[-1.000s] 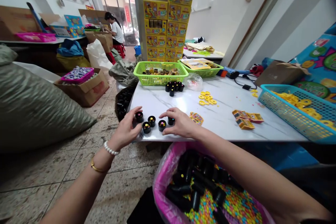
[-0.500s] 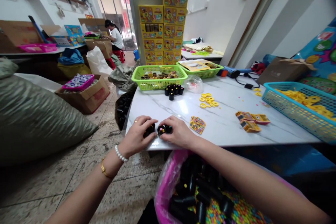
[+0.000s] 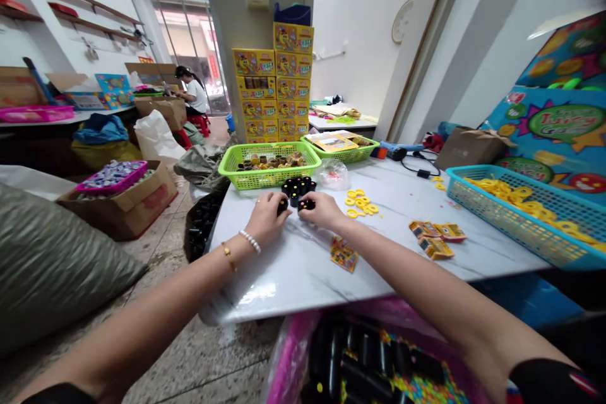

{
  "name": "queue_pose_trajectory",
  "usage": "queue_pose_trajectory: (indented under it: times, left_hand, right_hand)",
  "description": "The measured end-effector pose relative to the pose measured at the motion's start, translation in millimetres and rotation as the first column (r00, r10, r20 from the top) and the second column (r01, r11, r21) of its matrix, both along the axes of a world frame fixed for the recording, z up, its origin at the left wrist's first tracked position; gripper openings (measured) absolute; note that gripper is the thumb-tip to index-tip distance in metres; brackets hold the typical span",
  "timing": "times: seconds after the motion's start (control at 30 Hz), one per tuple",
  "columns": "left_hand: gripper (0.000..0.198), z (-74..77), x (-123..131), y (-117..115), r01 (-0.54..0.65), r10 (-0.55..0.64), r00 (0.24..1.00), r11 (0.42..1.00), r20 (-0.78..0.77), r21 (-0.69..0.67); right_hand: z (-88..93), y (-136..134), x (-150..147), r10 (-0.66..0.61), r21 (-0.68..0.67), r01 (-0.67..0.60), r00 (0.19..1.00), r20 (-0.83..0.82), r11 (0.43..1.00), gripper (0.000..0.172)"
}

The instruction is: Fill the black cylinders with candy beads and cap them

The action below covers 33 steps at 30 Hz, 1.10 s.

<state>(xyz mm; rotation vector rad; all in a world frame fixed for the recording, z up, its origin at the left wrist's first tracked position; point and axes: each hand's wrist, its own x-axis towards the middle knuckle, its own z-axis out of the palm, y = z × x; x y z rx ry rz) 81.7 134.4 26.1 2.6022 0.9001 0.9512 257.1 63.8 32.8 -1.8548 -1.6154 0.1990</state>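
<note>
Both my hands are on the white marble table [image 3: 265, 278], reaching toward a cluster of short black tubes with coloured tops [image 3: 296, 189]. My left hand [image 3: 267, 218] grips a black tube [image 3: 283, 206] against the cluster's near side. My right hand [image 3: 322, 209] holds another black tube [image 3: 307, 204] under its fingertips. The hands partly hide the tubes nearest them. Behind the cluster stands a green plastic basket [image 3: 265, 167] of small brownish items. Yellow plastic rings [image 3: 360, 202] lie to the right of my right hand.
A pink-lined tub [image 3: 288, 360] of black tubes and coloured candies sits below the table's near edge. A blue basket [image 3: 492, 214] holds yellow rings at right. Printed packets [image 3: 435, 240] lie on the table. A seated person [image 3: 192, 91] works in the background.
My hands have slid the gathered tubes away from me across the table, up to the cluster near the green basket. The camera view has also tilted and shifted.
</note>
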Motion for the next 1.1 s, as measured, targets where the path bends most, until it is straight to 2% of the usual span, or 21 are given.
queue_pose_trajectory:
  times: [0.1, 0.2, 0.27, 0.43, 0.6, 0.67, 0.83, 0.93, 1.1]
  left_hand:
    - [0.022, -9.0, 19, 27, -0.052, 0.053, 0.998, 0.998, 0.030, -0.031]
    - [0.025, -18.9, 30, 41, -0.093, 0.096, 0.994, 0.994, 0.045, -0.063]
    - [0.038, -22.8, 34, 43, -0.121, 0.125, 0.991, 0.990, 0.049, -0.078]
    - [0.085, -22.6, 32, 39, -0.213, 0.216, 0.976, 0.973, 0.038, -0.085]
    - [0.105, -21.6, 8, 32, -0.301, 0.297, 0.953, 0.948, -0.053, -0.106]
    - [0.104, -21.9, 0, 30, -0.320, 0.309, 0.946, 0.940, -0.097, -0.119]
    - [0.083, -18.0, 0, 32, -0.342, 0.320, 0.936, 0.925, -0.146, -0.166]
    - [0.087, -14.4, 6, 33, -0.348, 0.323, 0.935, 0.914, -0.146, -0.208]
    - [0.090, -14.1, 19, 34, -0.339, 0.316, 0.940, 0.912, -0.132, -0.230]
  right_hand:
    - [-1.5, 25, 20, -0.064, 0.006, 0.064, 0.998, 0.017, 0.998, 0.026]
    - [-8.8, 40, 26, -0.104, 0.016, 0.104, 0.994, 0.023, 0.994, 0.028]
    - [-14.7, 43, 25, -0.137, 0.022, 0.136, 0.990, 0.016, 0.990, 0.034]
    - [-22.2, 34, 23, -0.221, 0.040, 0.221, 0.975, -0.019, 0.974, 0.048]
    - [-22.6, 21, 31, -0.304, -0.027, 0.303, 0.951, -0.051, 0.953, 0.055]
    - [-23.1, 21, 35, -0.316, -0.063, 0.312, 0.947, -0.057, 0.948, 0.055]
    - [-24.1, 28, 35, -0.311, -0.099, 0.305, 0.949, -0.053, 0.947, 0.049]
    - [-23.6, 33, 33, -0.315, -0.114, 0.308, 0.947, -0.054, 0.945, 0.048]
    - [-21.7, 34, 32, -0.316, -0.129, 0.305, 0.945, -0.080, 0.944, 0.057]
